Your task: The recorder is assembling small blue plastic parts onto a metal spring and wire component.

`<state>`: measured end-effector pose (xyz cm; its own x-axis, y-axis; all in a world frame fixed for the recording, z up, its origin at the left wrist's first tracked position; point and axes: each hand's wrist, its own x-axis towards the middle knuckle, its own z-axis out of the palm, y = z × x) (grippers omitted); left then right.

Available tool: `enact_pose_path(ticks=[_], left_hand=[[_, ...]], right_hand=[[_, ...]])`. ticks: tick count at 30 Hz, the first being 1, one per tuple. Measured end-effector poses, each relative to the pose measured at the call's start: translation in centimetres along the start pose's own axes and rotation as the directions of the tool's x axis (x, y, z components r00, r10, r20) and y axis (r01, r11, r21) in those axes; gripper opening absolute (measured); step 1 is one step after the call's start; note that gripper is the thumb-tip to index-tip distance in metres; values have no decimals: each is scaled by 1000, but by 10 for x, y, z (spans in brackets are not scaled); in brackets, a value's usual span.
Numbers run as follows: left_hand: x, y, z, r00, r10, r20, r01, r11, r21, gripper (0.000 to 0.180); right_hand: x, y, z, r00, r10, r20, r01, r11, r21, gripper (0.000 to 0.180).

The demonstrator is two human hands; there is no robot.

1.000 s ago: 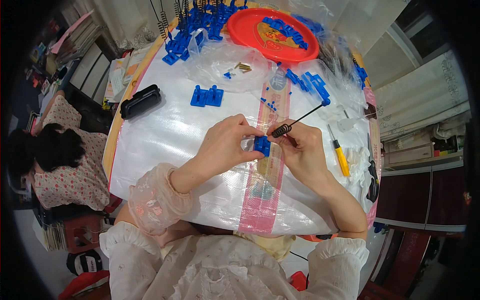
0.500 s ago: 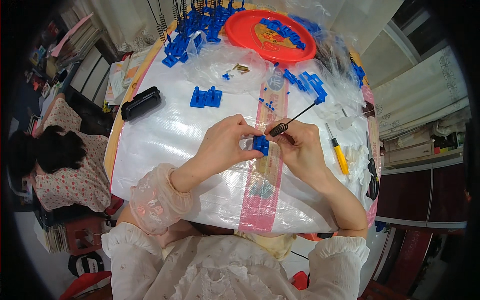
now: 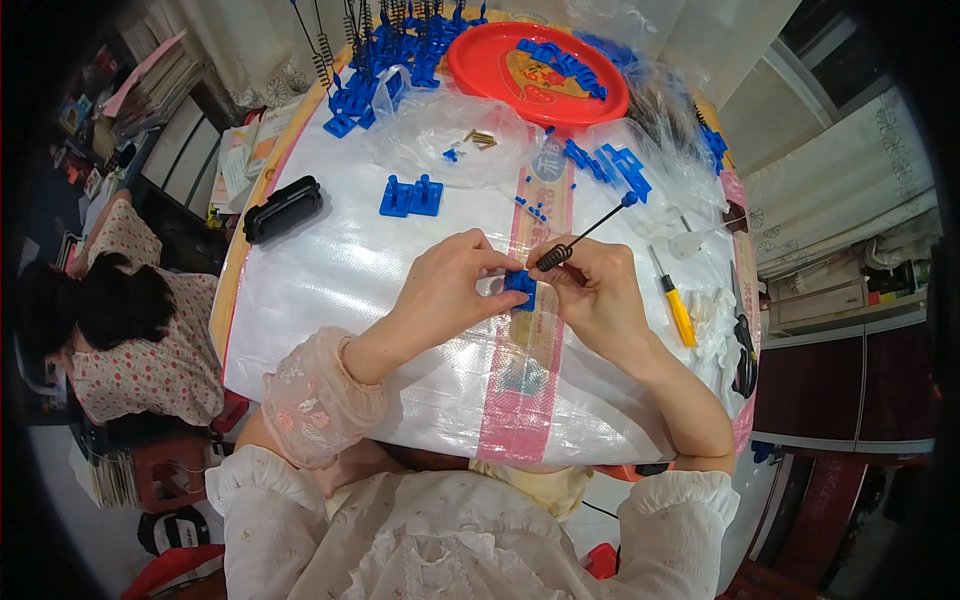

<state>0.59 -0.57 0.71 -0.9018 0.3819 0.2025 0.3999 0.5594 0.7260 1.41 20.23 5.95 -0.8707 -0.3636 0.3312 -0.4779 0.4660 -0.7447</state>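
Note:
A small blue plastic base [image 3: 521, 291] sits between the fingertips of my left hand [image 3: 455, 290], above the pink stripe of the table cover. My right hand [image 3: 597, 292] pinches a black coil spring [image 3: 556, 257] against that base; a thin dark rod runs from the spring up to the right and ends in a blue tip [image 3: 629, 199]. Whether the spring's end is inside the base is hidden by my fingers. Two blue square bases with upright pegs [image 3: 411, 196] stand farther off to the left. Tiny blue pieces [image 3: 537, 210] lie beyond my right hand.
A red tray [image 3: 470, 75] with blue parts stands at the back, beside many blue assemblies with springs [image 3: 405, 50]. A plastic bag [image 3: 420, 130] bears brass pins. A black case [image 3: 283, 209] lies left; a yellow-handled screwdriver [image 3: 680, 315] and scissors [image 3: 744, 355] lie right. A person [image 3: 150, 300] is at the left.
The rod's blue tip has shifted slightly left and away from me, now apart from the loose blue parts behind it. Both hands keep nearly the same place and grip.

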Motion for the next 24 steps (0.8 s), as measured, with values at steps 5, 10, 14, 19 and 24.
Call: enact_pose_path(ticks=[5, 10, 14, 19, 24], left_hand=[[-1, 0, 0, 1000, 12, -7, -12, 1000, 8, 37], [-1, -1, 0, 1000, 22, -6, -22, 1000, 20, 35], [-1, 0, 0, 1000, 15, -7, -15, 1000, 10, 36], [-1, -1, 0, 1000, 7, -5, -7, 1000, 11, 37], [-1, -1, -2, 1000, 15, 11, -15, 1000, 10, 37]], right_hand=[[0, -1, -1, 1000, -5, -6, 5, 1000, -3, 12], [1, -4, -1, 999, 47, 15, -48, 999, 4, 14], [1, -2, -1, 1000, 29, 6, -29, 1000, 2, 14], [2, -5, -2, 1000, 26, 15, -26, 1000, 7, 13], [3, -7, -3, 998, 52, 23, -53, 998, 38, 12]])
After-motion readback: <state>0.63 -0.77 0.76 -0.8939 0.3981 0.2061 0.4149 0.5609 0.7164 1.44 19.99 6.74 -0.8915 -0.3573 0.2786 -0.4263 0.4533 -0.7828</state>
